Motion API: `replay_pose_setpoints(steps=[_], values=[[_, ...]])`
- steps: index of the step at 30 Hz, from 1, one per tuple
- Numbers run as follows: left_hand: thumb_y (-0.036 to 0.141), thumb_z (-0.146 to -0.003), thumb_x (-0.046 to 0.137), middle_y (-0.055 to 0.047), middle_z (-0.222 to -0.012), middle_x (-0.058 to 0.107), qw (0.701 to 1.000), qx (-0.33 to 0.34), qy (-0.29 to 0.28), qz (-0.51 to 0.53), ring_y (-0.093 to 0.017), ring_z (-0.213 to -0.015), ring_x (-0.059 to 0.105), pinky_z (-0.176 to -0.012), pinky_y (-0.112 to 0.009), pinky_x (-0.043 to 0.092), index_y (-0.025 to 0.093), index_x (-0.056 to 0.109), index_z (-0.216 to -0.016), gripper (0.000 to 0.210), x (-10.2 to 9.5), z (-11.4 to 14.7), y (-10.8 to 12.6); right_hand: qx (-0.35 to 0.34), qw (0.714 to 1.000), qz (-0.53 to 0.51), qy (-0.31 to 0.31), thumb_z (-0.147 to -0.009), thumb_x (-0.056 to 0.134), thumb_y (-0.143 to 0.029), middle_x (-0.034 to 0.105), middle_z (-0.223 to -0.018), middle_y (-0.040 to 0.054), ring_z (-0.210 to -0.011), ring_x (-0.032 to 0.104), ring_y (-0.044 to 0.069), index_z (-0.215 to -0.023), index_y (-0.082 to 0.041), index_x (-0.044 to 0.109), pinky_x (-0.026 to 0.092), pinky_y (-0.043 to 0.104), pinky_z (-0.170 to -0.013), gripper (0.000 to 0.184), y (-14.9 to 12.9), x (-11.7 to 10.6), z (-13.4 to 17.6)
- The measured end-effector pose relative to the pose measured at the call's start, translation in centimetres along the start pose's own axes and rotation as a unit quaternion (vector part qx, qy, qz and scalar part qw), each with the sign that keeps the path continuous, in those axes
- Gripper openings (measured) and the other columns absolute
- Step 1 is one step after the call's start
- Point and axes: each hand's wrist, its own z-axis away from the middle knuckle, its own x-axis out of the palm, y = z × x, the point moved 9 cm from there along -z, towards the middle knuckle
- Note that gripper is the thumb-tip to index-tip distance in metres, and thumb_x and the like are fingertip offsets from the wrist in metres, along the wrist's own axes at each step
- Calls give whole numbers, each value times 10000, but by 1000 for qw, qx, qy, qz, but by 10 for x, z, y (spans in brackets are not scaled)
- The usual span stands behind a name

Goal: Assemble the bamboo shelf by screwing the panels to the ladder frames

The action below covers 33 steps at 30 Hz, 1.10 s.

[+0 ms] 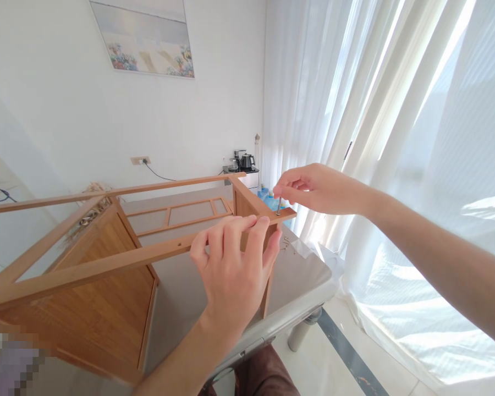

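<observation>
My left hand (pixel 235 258) is wrapped over the front wooden rail (pixel 127 259) of a partly assembled wooden frame, close to its right end. My right hand (pixel 305 188) is pinched around the top of a thin metal rod that looks like a hex key (pixel 279 205). The rod stands nearly upright, its lower tip meeting a small silver fitting in the end of the rail. My fingers hide its upper part. A wooden cross panel (pixel 247 199) joins the front rail to the rear rail (pixel 169 186). A larger wooden panel (pixel 107 291) forms the left side.
The frame rests on a grey table (pixel 297 275), where several small screws (pixel 286 242) lie near the right corner. A slatted wooden frame (pixel 181 215) lies behind. A black kettle (pixel 247 160) stands on a far cabinet. White curtains (pixel 379 137) hang at right.
</observation>
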Motion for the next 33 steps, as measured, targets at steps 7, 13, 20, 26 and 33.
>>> replay_pose_setpoints(steps=[7, 13, 20, 26, 33], values=[[310, -876, 801, -64, -984, 757, 1000, 8, 2, -5, -261, -940, 679, -920, -440, 371, 226, 667, -1074, 253, 2, 2, 1, -14, 997, 14, 69, -1004, 568, -470, 743, -1024, 30, -849, 689, 163, -1027, -281, 780, 553, 300, -724, 285, 4, -9, 35], [312, -886, 791, -69, -983, 743, 1000, 17, 2, -11, -265, -956, 678, -922, -439, 366, 234, 660, -1082, 249, 2, 3, 3, -22, 996, 12, 91, -1006, 565, -405, 747, -1042, 35, -876, 698, 168, -1079, -275, 785, 559, 317, -760, 266, 9, -8, 38], [341, -879, 805, -85, -991, 740, 1000, 24, 13, -13, -270, -968, 673, -932, -437, 343, 209, 672, -1078, 273, 3, 5, 4, -10, 996, -22, 84, -983, 570, -425, 755, -1077, 22, -920, 691, 188, -1093, -280, 801, 560, 350, -821, 294, 5, -4, 18], [290, -867, 818, -72, -981, 753, 999, 49, 9, -12, -263, -952, 672, -908, -422, 348, 202, 697, -1079, 259, 1, 3, 4, 18, 998, -19, 63, -965, 587, -503, 758, -1015, 33, -884, 686, 214, -1009, -269, 812, 540, 361, -770, 329, -5, -4, 7], [94, -877, 763, -39, -963, 776, 997, 74, 12, -13, -225, -907, 681, -866, -403, 344, 237, 709, -1080, 254, -2, 0, 2, 33, 998, -42, -29, -954, 599, -502, 668, -780, 11, -657, 590, 148, -886, -269, 773, 435, 303, -569, 298, -13, 7, 2]])
